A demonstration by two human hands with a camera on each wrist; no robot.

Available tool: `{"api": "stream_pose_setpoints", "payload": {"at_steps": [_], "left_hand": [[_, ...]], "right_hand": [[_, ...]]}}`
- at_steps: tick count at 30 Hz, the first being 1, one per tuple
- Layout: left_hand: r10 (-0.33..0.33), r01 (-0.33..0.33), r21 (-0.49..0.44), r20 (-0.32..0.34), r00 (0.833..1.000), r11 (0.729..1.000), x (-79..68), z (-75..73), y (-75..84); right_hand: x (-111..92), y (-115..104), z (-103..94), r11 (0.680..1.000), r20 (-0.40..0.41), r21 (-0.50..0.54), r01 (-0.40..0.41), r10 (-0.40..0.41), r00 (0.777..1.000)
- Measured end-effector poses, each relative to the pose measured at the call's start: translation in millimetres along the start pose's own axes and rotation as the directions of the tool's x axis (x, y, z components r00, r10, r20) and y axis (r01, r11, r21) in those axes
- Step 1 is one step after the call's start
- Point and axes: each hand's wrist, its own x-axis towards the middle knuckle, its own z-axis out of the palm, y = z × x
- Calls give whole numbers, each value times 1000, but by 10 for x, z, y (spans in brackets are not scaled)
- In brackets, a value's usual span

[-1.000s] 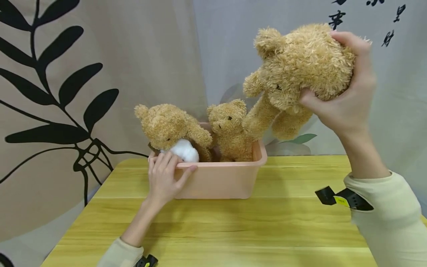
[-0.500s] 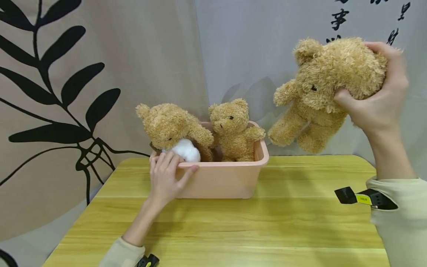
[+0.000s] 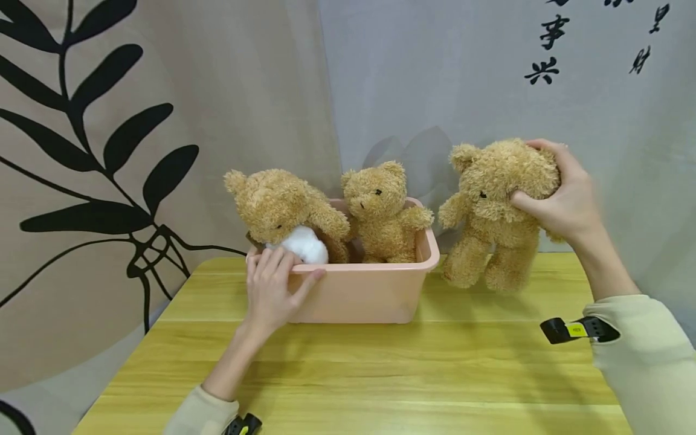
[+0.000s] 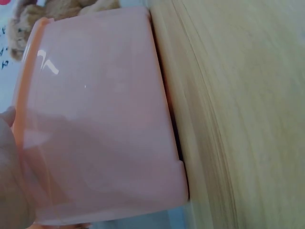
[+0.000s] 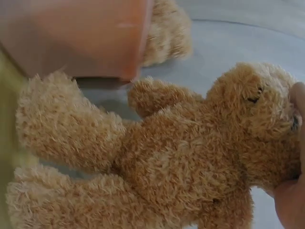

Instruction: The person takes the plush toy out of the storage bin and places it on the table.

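At the right of the head view, my right hand (image 3: 571, 202) holds a light-brown teddy bear (image 3: 505, 232) by the side of its head, the thumb across its face. The bear hangs upright, its feet low over the far part of the table; whether they touch is unclear. In the right wrist view the bear's body (image 5: 176, 148) fills the middle. My left hand (image 3: 270, 293) grips the front rim of a pink plastic bin (image 3: 359, 296), fingers over the edge. Inside sit a teddy bear (image 3: 380, 211), another leaning bear (image 3: 272, 202) and a white fluffy toy (image 3: 304, 244).
The bin stands on a wood-grain table (image 3: 380, 374), towards its far side. A curtain (image 3: 391, 90) with printed leaves and black characters hangs close behind the table. The held bear is just right of the bin.
My right hand has carried the teddy bear rightward away from the bin, then down towards the table. My left hand stays on the bin's rim.
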Motion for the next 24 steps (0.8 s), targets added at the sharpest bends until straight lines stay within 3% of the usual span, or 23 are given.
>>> {"api": "stream_pose_setpoints", "payload": {"at_steps": [5, 8, 14, 24], "left_hand": [[0, 0, 1, -1, 1000, 1000, 2, -2, 7], [0, 0, -1, -3, 1000, 1000, 4, -8, 14], [-1, 1, -2, -8, 1000, 1000, 11, -13, 12], [2, -2, 2, -5, 1000, 1000, 7, -10, 16]], "right_hand": [[-49, 216, 108, 998, 144, -54, -41, 49, 988], [-64, 312, 149, 997, 208, -28, -75, 79, 975], [-75, 434, 214, 992, 266, 12, -123, 115, 957], [-163, 707, 385, 974, 313, -17, -227, 221, 924]]}}
